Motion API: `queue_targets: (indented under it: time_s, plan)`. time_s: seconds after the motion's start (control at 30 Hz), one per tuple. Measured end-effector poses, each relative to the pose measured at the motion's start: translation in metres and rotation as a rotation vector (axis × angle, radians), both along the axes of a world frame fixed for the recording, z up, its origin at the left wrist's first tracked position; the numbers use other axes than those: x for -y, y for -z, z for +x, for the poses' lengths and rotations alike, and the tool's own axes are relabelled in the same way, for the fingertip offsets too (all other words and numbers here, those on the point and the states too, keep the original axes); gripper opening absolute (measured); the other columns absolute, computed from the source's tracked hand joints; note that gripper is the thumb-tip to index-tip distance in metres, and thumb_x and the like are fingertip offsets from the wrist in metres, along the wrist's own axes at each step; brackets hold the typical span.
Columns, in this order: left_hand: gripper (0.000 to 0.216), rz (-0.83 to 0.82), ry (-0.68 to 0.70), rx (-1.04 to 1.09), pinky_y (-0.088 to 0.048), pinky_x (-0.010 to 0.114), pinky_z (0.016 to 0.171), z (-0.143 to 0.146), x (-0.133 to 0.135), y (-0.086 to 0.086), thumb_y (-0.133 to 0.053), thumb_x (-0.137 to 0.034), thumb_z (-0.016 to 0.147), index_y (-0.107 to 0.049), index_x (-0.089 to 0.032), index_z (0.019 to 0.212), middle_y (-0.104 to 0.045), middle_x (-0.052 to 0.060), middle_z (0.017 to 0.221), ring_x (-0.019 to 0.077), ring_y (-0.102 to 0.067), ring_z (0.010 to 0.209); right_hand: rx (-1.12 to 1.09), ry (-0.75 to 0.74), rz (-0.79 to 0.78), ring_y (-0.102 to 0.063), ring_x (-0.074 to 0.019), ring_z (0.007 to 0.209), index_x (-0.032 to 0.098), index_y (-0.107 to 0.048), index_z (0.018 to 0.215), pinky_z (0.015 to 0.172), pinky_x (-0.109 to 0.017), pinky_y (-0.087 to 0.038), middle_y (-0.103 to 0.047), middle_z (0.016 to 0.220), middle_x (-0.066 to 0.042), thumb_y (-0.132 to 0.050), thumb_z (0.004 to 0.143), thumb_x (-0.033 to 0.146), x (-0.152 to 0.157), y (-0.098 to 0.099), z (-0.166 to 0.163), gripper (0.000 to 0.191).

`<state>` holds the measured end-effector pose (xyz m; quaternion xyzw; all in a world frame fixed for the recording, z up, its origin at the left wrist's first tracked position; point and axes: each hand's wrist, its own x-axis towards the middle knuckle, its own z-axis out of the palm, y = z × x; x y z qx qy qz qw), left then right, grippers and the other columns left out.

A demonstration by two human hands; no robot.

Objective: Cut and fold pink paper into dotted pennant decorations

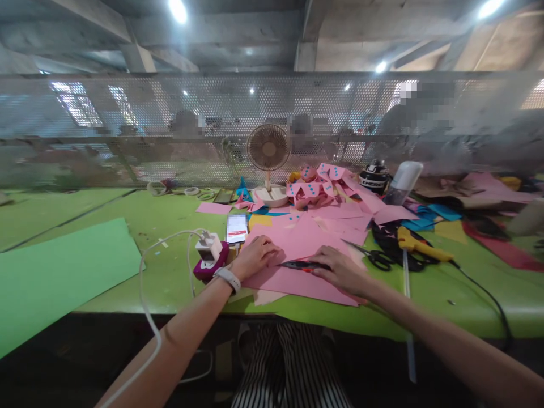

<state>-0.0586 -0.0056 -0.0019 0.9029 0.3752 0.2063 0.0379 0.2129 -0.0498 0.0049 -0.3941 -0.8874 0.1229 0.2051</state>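
Head view shows hands [258, 254] on pink paper [297, 286], right [339, 270] holding tool [297, 265].

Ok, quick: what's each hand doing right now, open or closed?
Left hand: open, resting on flat pink paper.
Right hand: closed on a slim black-and-red tool.

Table [164, 214], green-topped. Directly on it lie pink paper sheets [293, 241], middle; one large green sheet [63, 272], left; one phone [237, 224]; one purple box [223, 255]. One fan [272, 196] stands further back.
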Motion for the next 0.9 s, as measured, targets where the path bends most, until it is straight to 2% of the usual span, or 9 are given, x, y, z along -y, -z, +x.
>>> queue_targets:
  time_s: [0.3, 0.53, 0.7, 0.8, 0.9]
  plan:
    - [0.026, -0.031, 0.009, 0.011, -0.042, 0.032, 0.087, -0.001, -0.002, -0.001, -0.042, -0.023, 0.092, -0.063, -0.020, 0.108, -0.055, 0.007, 0.101, 0.0184, -0.051, 0.095, 0.000, -0.040, -0.010, -0.050, -0.0192, 0.092, 0.020, -0.064, 0.109, 0.082, -0.031, -0.041, -0.055, 0.094, -0.007, -0.051, 0.089, 0.031, 0.000, -0.001, -0.007, 0.026]
    - [0.027, -0.043, 0.011, 0.048, -0.042, 0.033, 0.088, -0.001, -0.001, -0.005, -0.042, -0.023, 0.091, -0.063, -0.020, 0.108, -0.055, 0.007, 0.102, 0.0185, -0.052, 0.096, -0.018, -0.094, -0.019, -0.052, -0.0180, 0.091, 0.020, -0.065, 0.108, 0.082, -0.030, -0.042, -0.057, 0.094, -0.007, -0.058, 0.085, 0.024, 0.004, -0.005, -0.011, 0.025]
    - [0.026, -0.009, 0.014, 0.074, -0.043, 0.033, 0.086, -0.003, -0.005, -0.005, -0.044, -0.033, 0.091, -0.063, -0.022, 0.105, -0.057, 0.006, 0.103, 0.0185, -0.053, 0.096, -0.048, -0.115, 0.000, -0.053, -0.0181, 0.092, 0.020, -0.065, 0.107, 0.083, -0.029, -0.043, -0.060, 0.094, -0.007, -0.060, 0.083, 0.022, 0.015, -0.006, -0.003, 0.025]
    - [0.041, 0.072, -0.103, 0.075, -0.042, 0.037, 0.088, -0.003, -0.008, -0.005, -0.060, -0.051, 0.077, -0.062, -0.021, 0.105, -0.057, 0.008, 0.105, 0.0229, -0.052, 0.098, -0.126, -0.042, 0.052, -0.055, -0.0176, 0.090, 0.020, -0.065, 0.107, 0.080, -0.029, -0.044, -0.061, 0.094, -0.007, -0.058, 0.085, 0.025, 0.004, -0.008, 0.013, 0.024]
    - [0.055, 0.057, -0.178, 0.031, -0.043, 0.038, 0.084, -0.002, -0.010, -0.008, -0.066, -0.062, 0.064, -0.063, -0.020, 0.099, -0.059, 0.010, 0.099, 0.0250, -0.054, 0.093, -0.207, 0.159, 0.117, -0.058, -0.0174, 0.086, 0.019, -0.067, 0.104, 0.078, -0.028, -0.045, -0.064, 0.092, -0.007, -0.059, 0.084, 0.027, -0.025, -0.011, 0.038, 0.023]
